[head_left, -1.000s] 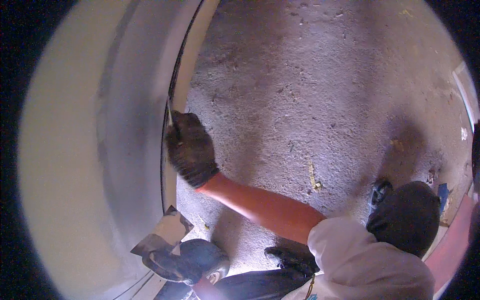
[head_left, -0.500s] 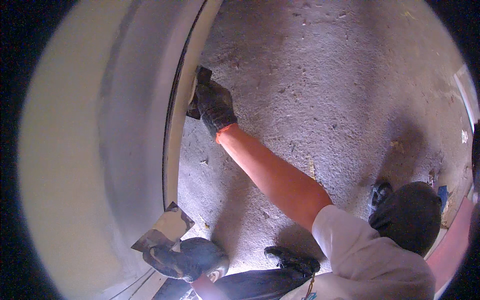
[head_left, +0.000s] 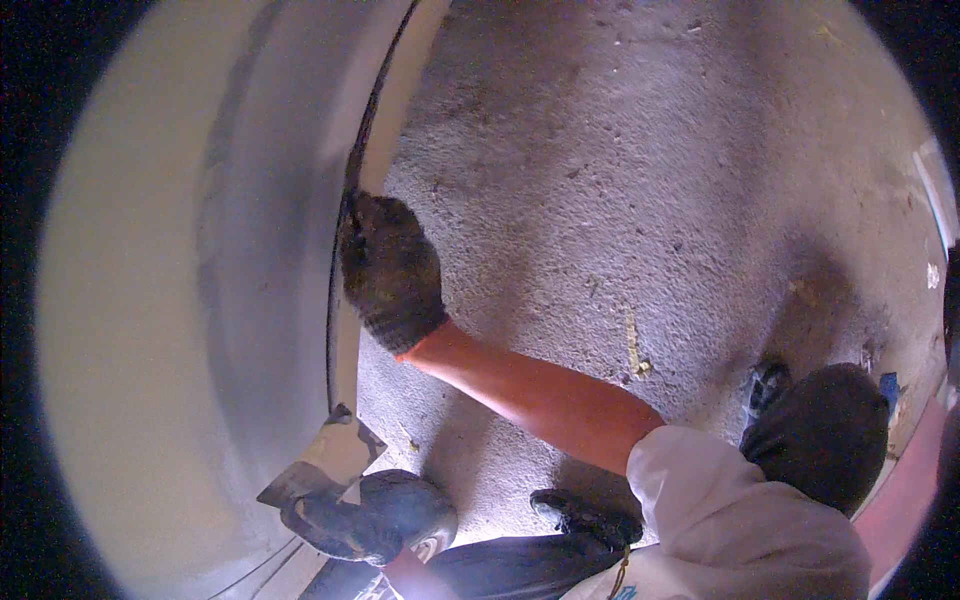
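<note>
My left hand [head_left: 340, 525], in a dark grey glove, grips a flat metal filler plate [head_left: 290, 482] at the lower left. A patch of beige paste [head_left: 340, 450] lies on the plate, whose far corner is close to the wall's foot. My right hand [head_left: 395, 275], in a dark knitted glove with an orange cuff, is closed at the pale strip [head_left: 345, 350] along the wall's lower edge. The fingers curl around a dark, flat-bladed spreader; only a sliver of it [head_left: 352, 197] shows now, the rest hidden by the glove.
A pale wall [head_left: 120, 300] with a grey band curves up the left side. Rough concrete floor [head_left: 600, 200] spreads to the right, with yellowish scraps [head_left: 635, 345] on it. My legs and a black shoe [head_left: 590, 515] occupy the bottom. A pinkish surface [head_left: 905, 480] borders the lower right.
My right hand has come down along the strip, nearer to me, and turned, so the spreader's blade is mostly hidden. The left hand and plate have barely moved.
</note>
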